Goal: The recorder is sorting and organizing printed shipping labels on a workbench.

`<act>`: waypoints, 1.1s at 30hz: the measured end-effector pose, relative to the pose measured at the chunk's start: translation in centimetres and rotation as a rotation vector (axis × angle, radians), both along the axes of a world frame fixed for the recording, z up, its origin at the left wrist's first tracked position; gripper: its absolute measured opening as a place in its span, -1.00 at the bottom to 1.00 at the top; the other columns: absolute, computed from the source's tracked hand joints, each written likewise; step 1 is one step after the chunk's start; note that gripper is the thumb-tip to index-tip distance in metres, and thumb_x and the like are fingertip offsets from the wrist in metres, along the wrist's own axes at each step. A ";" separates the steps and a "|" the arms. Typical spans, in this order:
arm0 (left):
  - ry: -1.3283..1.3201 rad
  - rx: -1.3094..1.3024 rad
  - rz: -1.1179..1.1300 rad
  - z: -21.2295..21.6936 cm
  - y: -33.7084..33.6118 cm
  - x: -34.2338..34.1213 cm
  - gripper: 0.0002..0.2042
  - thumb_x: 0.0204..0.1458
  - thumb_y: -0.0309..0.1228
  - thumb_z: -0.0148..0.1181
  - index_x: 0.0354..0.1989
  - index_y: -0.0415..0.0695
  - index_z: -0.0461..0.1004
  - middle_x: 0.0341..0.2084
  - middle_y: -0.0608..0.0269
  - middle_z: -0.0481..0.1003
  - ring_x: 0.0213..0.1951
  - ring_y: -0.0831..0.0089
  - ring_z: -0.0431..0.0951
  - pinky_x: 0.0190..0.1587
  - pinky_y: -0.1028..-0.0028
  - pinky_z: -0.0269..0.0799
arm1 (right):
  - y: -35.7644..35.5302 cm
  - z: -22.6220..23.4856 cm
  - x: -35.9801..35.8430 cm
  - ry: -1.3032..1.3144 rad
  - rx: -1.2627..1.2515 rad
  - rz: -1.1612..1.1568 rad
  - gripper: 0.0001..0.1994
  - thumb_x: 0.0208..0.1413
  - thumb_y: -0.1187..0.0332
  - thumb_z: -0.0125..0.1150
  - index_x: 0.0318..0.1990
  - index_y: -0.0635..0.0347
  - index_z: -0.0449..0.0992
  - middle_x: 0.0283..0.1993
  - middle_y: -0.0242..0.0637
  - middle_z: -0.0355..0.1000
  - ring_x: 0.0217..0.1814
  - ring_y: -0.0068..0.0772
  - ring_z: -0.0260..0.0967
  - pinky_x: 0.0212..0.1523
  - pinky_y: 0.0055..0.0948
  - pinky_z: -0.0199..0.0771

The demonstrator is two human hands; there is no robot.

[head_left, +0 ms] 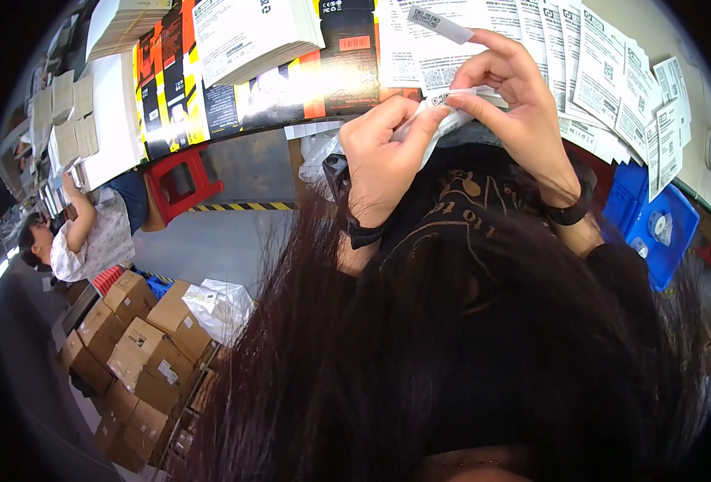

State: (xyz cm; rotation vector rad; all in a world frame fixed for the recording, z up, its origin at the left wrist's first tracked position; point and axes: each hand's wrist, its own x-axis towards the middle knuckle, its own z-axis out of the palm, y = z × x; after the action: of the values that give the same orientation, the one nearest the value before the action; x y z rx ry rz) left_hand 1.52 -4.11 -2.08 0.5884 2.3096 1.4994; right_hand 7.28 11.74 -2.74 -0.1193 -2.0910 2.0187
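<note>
My left hand (383, 157) pinches a white strip of label backing (440, 119) between thumb and fingers, just below the table edge. My right hand (512, 96) holds the same strip's other end, and a small white sticker label (440, 24) stands off its raised fingertip. Both wrists wear dark bands. Long dark hair and a black printed shirt fill the lower part of the view and hide my forearms.
The table (693, 173) carries rows of white printed leaflets (604, 72), a leaflet stack (251, 36) and black-orange-yellow flat cartons (170, 96). A red stool (180, 181), blue bin (661, 229), cardboard boxes (142, 345) and another seated person (90, 233) are around.
</note>
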 end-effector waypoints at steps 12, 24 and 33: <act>0.150 0.205 -0.028 -1.1 0.7 -0.9 -0.91 -0.16 -0.56 0.26 -0.49 -0.23 0.46 -0.70 0.27 0.41 -0.62 0.57 0.41 -0.54 0.60 0.30 | 0.0 0.2 -0.1 -0.088 -0.041 0.005 -0.46 -0.05 0.63 0.17 0.13 0.29 0.16 -0.34 -0.32 0.36 -0.21 -0.53 0.33 -0.08 -0.52 0.33; -0.023 0.121 -0.078 -0.5 1.3 0.3 -0.75 -0.15 -0.52 0.27 -0.24 -0.17 0.46 -0.87 0.40 0.10 -0.78 0.64 0.07 -0.67 0.60 0.08 | 1.5 -0.8 0.0 -0.032 -0.056 -0.179 -0.47 -0.05 0.62 0.17 0.12 0.36 0.15 -0.30 -0.26 0.40 -0.21 -0.51 0.36 -0.08 -0.51 0.33; 0.073 0.117 -0.112 0.0 1.7 0.1 -0.72 -0.15 -0.50 0.28 -0.20 -0.16 0.47 -0.86 0.39 0.07 -0.78 0.65 0.06 -0.67 0.59 0.06 | 1.2 -0.2 -0.2 -0.034 -0.012 -0.247 -0.46 -0.07 0.63 0.18 0.12 0.36 0.15 -0.24 -0.19 0.41 -0.21 -0.49 0.37 -0.09 -0.51 0.33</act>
State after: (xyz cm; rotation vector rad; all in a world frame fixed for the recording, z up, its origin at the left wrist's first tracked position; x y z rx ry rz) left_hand 1.58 -2.42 -2.09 0.8023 2.2130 1.5919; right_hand 7.11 12.96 -2.92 -0.3965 -1.9728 1.8946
